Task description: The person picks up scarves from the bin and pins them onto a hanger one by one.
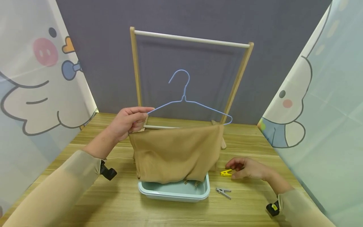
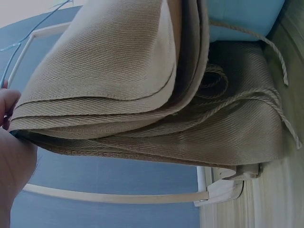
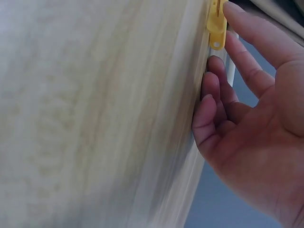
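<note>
My left hand grips the left corner of a blue wire clothes hanger, hook up. A folded brown scarf with twisted fringe drapes over the hanger's lower bar and hides it. In the left wrist view, the scarf's layered edges run right up to the fingers. Low at the right, my right hand has thumb and index finger at the handles of a yellow clothespin close over the table. The right wrist view shows the fingertips against the clothespin, other fingers curled.
A pale blue basin stands under the scarf's lower edge. Beside it lies a grey clothespin. Behind the hanger rises a wooden clothes rack with a white top bar. Grey and cartoon-printed panels enclose the table.
</note>
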Demonstrator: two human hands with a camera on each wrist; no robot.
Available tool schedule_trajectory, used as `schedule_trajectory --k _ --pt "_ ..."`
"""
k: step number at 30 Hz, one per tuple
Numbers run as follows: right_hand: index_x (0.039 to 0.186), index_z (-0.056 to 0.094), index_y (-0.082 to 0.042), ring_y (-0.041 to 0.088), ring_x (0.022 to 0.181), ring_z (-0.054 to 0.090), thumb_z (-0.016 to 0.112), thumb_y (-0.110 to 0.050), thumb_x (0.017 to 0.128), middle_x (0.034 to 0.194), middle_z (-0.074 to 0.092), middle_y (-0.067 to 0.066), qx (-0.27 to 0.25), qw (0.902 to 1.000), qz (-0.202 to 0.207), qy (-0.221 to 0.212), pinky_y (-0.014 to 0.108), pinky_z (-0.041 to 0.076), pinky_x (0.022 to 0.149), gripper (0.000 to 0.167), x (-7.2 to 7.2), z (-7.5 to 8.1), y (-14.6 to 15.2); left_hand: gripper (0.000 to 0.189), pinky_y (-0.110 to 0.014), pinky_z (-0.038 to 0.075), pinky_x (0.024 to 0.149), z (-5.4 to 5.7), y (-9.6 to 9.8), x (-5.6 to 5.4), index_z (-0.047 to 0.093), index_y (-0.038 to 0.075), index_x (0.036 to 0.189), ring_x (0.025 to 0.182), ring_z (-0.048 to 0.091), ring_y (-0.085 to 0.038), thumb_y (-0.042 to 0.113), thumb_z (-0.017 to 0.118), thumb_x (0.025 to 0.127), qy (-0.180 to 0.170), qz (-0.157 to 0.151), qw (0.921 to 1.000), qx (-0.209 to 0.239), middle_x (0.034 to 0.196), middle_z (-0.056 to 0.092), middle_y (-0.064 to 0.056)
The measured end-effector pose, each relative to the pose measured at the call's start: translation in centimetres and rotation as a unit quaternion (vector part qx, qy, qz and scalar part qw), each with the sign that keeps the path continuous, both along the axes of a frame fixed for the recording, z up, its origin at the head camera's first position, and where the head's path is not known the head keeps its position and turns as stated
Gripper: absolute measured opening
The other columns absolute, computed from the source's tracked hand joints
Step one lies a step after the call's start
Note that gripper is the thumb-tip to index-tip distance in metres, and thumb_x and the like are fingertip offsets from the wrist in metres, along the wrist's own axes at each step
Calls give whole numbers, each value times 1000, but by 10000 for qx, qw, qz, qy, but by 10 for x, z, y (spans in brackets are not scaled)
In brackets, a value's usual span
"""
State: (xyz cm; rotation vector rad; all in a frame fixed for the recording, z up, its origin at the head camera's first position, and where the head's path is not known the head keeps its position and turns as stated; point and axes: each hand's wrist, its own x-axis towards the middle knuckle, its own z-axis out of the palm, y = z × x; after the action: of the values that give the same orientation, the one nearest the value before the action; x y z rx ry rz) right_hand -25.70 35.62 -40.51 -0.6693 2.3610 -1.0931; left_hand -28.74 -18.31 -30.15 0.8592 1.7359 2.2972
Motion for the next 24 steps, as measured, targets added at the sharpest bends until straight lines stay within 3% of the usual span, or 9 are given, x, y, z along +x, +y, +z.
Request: schedule_trajectory --k 8,13,20,24 --pt "125 75 -6 9 97 59 85 -16 95 120 74 11 285 9992 -198 206 22 49 84 34 1 -6 -2 47 -33 6 53 -3 3 -1 84 22 124 56 14 -17 -6 48 110 -26 26 10000 2 64 36 7" --pt "124 73 -2 8 93 62 81 -14 97 111 73 9 119 9990 -345 249 22 52 78 31 5 -3 -1 46 -33 7 54 -4 4 -1 84 24 123 56 14 -17 -4 50 110 -71 85 9999 -52 66 40 8" --pt "129 68 7 9 91 67 68 -5 104 105 74 13 -500 9954 -501 649 25 58 74 28 12 15 3 46 -32 7 54 -4 5 -1 85 25 121 56 15 -15 -4 51 110 -124 220 9996 -80 65 40 8" --pt "133 67 6 8 94 67 68 -7 106 108 73 4 -727 9896 -735 997 26 59 78 29 16 30 -2 45 -32 8 54 -3 5 -1 85 24 121 55 16 -14 -4 51 109 -172 255 9995 -59 65 40 8"
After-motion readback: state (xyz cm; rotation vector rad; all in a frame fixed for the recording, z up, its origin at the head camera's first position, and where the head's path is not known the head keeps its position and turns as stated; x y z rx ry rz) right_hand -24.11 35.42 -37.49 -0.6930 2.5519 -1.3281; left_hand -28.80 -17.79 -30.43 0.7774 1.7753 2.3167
